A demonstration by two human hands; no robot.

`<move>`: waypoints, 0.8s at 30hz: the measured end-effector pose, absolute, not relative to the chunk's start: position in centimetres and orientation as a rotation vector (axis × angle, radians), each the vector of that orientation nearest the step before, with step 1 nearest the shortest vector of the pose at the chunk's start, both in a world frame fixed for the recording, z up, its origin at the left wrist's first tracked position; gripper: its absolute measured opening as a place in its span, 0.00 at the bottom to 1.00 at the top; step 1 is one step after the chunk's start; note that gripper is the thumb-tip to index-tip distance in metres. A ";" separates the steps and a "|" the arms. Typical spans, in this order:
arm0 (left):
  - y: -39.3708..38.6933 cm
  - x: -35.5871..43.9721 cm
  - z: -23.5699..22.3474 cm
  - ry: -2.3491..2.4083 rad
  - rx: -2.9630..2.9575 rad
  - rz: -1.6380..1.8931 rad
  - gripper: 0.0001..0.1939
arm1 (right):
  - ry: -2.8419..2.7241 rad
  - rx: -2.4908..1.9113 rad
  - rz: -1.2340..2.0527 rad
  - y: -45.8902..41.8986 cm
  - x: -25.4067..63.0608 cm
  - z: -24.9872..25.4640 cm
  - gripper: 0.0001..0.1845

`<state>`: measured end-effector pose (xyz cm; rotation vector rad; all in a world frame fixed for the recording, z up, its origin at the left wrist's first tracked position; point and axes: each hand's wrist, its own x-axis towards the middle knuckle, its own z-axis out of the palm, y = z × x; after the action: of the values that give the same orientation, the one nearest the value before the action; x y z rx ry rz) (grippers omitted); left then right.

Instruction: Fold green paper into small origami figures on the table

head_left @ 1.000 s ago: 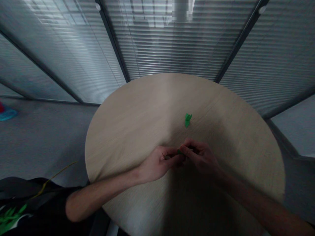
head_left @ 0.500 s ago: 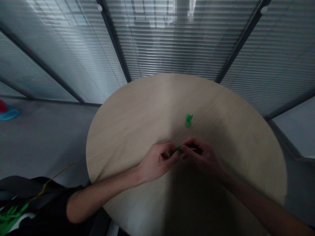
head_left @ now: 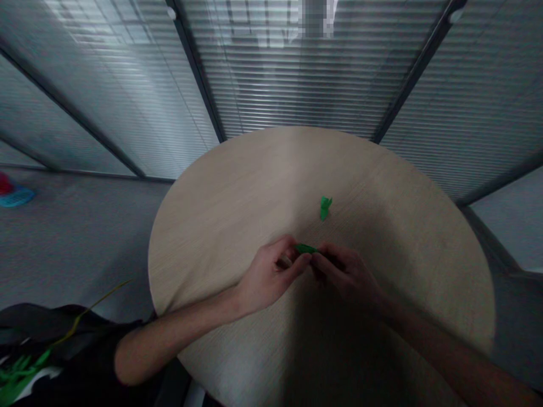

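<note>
A small green leaf-shaped piece (head_left: 305,249) is held between my two hands, just above the table. My left hand (head_left: 275,272) pinches its left end with thumb and fingers. At its right end the fingertips of my right hand (head_left: 350,271) are closed on it, partly hiding it. Beyond the hands, another small green piece (head_left: 325,208) with pointed lobes lies on the round wooden table (head_left: 224,198).
Green leafy pieces (head_left: 21,373) and a thin yellow-green strand (head_left: 95,302) lie on something dark at lower left, beside the table. A red and blue object (head_left: 17,196) is on the floor at far left. Glass panels with blinds (head_left: 288,85) stand behind the table.
The green piece between my hands has turned flatter, and more of it shows. My left index finger has lifted slightly, and my right fingers have shifted a little. The piece on the table stays put.
</note>
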<state>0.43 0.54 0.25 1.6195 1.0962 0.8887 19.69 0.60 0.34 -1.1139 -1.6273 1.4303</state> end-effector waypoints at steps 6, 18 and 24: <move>0.4 0.8 0.4 1.006 1.395 0.899 0.14 | -1.559 -1.107 1.418 0.4 19.5 0.0 0.20; 0.6 0.6 0.6 0.994 1.397 0.888 0.13 | -1.521 -1.039 1.522 0.5 19.4 -0.4 0.20; 0.6 0.5 0.4 0.994 1.481 0.995 0.12 | -1.584 -1.006 1.516 0.6 19.6 -0.2 0.21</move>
<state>0.51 0.65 0.40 1.4806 0.9943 0.9947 19.57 0.58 -0.16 -1.0059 -1.5839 1.5156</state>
